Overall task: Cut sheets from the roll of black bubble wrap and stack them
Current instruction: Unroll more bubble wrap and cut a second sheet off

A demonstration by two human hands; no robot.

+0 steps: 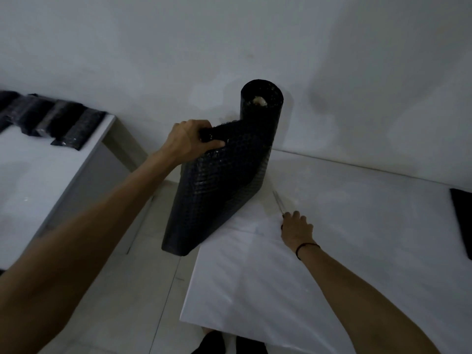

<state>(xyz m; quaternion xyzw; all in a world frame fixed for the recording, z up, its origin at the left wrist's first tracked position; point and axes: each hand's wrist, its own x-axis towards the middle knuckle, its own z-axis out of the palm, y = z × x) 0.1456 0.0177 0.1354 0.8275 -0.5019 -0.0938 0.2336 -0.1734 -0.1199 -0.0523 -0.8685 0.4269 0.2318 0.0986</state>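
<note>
Two white surfaces fill the lower view: a broad one (pixel 332 251) on the right and a second surface (pixel 51 175) at left, with tiled floor between them. Against the wall stands the roll of black bubble wrap (pixel 260 118), upright at the far left corner of the right-hand surface, its free sheet (pixel 209 195) pulled out toward the camera and hanging past the surface edge. On the left surface lies a stack of cut sheets (pixel 51 121), overlapping in a stepped row. A dark flat thing (pixel 462 221) shows at the right edge, cut off by the frame. The left hand (pixel 189 141), arm stretched forward, has its grip closed on the top corner of the free sheet, thumb over the front. The right hand (pixel 296 228) rests palm down on the surface, fingers curled around the handle of a thin blade (pixel 278 203) that points toward the roll
</note>
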